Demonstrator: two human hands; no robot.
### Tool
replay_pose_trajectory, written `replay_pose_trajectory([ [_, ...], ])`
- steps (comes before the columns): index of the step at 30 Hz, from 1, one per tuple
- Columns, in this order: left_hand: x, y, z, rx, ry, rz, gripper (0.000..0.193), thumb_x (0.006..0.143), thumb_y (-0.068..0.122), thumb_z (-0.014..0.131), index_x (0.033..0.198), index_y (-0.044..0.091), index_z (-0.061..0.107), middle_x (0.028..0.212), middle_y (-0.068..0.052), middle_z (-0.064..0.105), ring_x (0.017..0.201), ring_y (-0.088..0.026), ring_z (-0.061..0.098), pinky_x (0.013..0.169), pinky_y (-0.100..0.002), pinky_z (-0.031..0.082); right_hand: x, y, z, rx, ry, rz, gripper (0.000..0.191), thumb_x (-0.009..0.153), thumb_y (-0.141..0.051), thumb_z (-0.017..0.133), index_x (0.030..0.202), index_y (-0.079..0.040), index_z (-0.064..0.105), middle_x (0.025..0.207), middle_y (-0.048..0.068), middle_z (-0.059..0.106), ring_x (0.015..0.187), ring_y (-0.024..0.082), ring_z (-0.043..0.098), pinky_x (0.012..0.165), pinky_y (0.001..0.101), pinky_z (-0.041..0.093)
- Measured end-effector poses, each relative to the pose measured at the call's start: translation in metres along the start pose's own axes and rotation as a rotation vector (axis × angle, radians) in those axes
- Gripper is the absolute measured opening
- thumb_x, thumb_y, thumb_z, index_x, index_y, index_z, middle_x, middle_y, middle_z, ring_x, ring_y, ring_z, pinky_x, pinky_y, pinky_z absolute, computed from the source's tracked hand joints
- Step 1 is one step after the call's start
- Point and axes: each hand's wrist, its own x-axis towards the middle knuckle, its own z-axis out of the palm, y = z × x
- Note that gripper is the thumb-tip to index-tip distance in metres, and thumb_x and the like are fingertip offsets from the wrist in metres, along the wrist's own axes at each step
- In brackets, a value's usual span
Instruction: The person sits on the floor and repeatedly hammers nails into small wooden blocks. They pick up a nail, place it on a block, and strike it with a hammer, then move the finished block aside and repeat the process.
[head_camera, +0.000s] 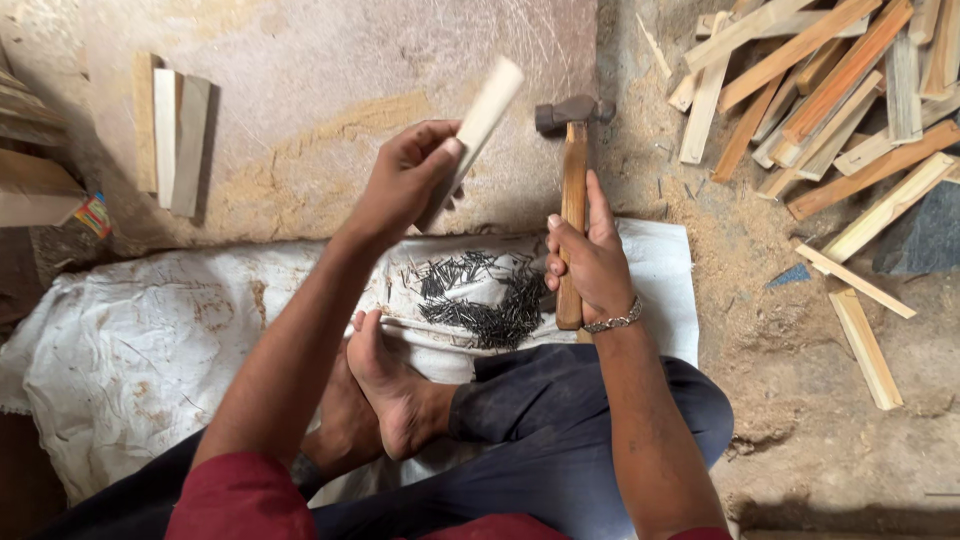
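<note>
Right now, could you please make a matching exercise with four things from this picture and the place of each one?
Things:
1. wooden-handled hammer with dark metal head
2. pale short wooden stick
3. heap of thin dark nails
4. pile of cut wooden strips

Places:
A. on the white sack
B. in the right hand
C. on the ground, upper right
D. in the left hand

Pairs: 1-B, 2-D, 3-A, 4-C

Soft even daylight, faint shadows, wide-angle bending at edges.
</note>
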Motion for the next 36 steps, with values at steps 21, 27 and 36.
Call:
replay_pose_trajectory([
  [21, 0.048, -0.085, -0.03, 1.376, 0.216, 0.909, 0.012, 0.103, 0.021, 0.067, 0.103, 0.011, 0.074, 0.113, -0.009, 0.072, 0.103, -0.021, 0.064, 0.093, -0.035, 0.054, 0.002, 0.004, 0.0, 0.036, -0.011, -0.005, 0.089, 0.1, -0.011, 0.061, 0.168, -0.025, 0.006, 0.077, 0.003, 0.055, 0.053, 0.006, 0.051, 0.041, 0.0221, 0.049],
  [27, 0.048, -0.078, -0.027, 1.3, 0.267, 0.776, 0.013, 0.103, 0.021, 0.07, 0.104, 0.009, 0.073, 0.117, -0.01, 0.072, 0.106, -0.025, 0.065, 0.095, -0.04, 0.054, 0.006, 0.005, 0.0, -0.058, 0.038, -0.017, 0.09, 0.098, -0.01, 0.063, 0.168, -0.025, 0.01, 0.077, 0.001, 0.057, 0.052, 0.005, 0.051, 0.039, 0.0231, 0.049],
  [36, -0.023, -0.115, 0.041, 1.304, -0.226, 0.413, 0.019, 0.097, 0.017, 0.065, 0.112, 0.02, 0.076, 0.094, -0.007, 0.07, 0.081, -0.027, 0.066, 0.059, -0.042, 0.054, 0.003, 0.004, -0.004, 0.001, -0.005, -0.024, 0.089, 0.097, -0.011, 0.06, 0.167, -0.021, 0.006, 0.074, 0.001, 0.057, 0.051, 0.007, 0.052, 0.038, 0.0248, 0.049],
])
